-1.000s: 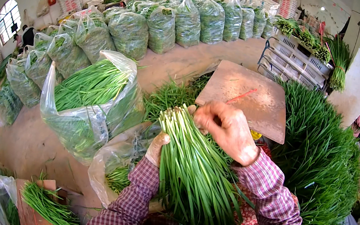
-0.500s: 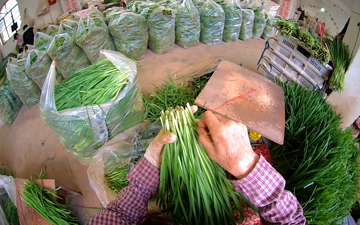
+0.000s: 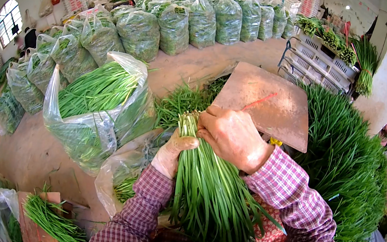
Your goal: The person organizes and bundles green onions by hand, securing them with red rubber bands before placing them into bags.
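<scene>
My left hand (image 3: 175, 149) is wrapped round a thick bunch of garlic chives (image 3: 214, 195), its thumb across the near side. The pale stem ends point up and away, and the long green leaves fan down toward my lap. Over the upper right of the stems lies my right hand (image 3: 236, 137), its fingers curled in a pinch against them. What those fingertips hold is hidden. Just beyond the right hand, a brown square board (image 3: 267, 100) carries a red tie (image 3: 260, 101).
Right of me stands a big mass of green chives (image 3: 339, 190). An open plastic bag (image 3: 80, 138) of chives is at the left, a loose pile (image 3: 183, 103) ahead. Filled bags (image 3: 136, 36) line the back and left. White crates (image 3: 316, 64) stand at the far right.
My right hand has moved up and left, onto the stem ends, and now covers part of them. The left hand still grips the bunch in nearly the same place.
</scene>
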Demonstrator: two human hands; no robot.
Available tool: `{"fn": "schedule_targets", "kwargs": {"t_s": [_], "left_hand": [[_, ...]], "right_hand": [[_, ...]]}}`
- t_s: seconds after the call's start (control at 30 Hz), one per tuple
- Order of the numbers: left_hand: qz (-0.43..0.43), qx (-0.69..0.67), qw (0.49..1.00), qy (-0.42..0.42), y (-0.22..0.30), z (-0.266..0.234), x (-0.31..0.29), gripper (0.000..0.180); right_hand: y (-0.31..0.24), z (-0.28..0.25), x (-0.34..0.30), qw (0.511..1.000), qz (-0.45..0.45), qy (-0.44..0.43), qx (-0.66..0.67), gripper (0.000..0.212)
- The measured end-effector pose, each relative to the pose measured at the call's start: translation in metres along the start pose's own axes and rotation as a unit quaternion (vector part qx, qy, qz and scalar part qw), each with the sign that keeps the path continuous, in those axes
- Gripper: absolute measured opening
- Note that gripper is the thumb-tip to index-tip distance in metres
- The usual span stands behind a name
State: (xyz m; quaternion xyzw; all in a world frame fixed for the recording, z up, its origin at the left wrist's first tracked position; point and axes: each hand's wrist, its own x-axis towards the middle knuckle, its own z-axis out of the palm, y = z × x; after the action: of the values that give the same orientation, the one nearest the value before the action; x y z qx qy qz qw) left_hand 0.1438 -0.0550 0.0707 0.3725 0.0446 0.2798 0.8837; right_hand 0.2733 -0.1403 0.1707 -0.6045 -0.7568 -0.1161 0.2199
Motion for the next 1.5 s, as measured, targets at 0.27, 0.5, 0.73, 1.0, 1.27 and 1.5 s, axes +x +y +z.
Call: {"fn": "schedule_targets", "kwargs": {"t_s": [0.27,0.5,0.73,1.0,1.27,1.5], "left_hand": [[-0.013,-0.015,0.999,-0.033,0.004,0.015,0.005,0.059],[0.005,-0.048,0.999,0.003,0.004,0.013,0.009,0.058],[0.077,0.087,0.993,-0.036,0.055,0.048,0.044,0.056],[0.183,0.364,0.905,-0.124,0.092,0.091,0.063,0.054],[0.404,0.706,0.576,-0.074,0.049,0.101,0.08,0.033],[0.45,0.744,0.493,-0.023,0.001,0.075,0.081,0.034]], "right_hand": [[0.021,-0.022,0.022,0.995,-0.049,0.048,-0.078,0.014],[0.066,-0.028,-0.018,0.97,0.133,0.025,-0.203,0.048],[0.02,0.01,-0.009,0.966,0.099,-0.051,0.235,0.095],[0.051,0.013,0.013,0.944,0.013,0.046,0.327,0.082],[0.084,0.052,-0.04,0.901,0.106,0.03,0.42,0.049],[0.078,0.094,-0.088,0.863,0.207,0.034,0.459,0.053]]}}
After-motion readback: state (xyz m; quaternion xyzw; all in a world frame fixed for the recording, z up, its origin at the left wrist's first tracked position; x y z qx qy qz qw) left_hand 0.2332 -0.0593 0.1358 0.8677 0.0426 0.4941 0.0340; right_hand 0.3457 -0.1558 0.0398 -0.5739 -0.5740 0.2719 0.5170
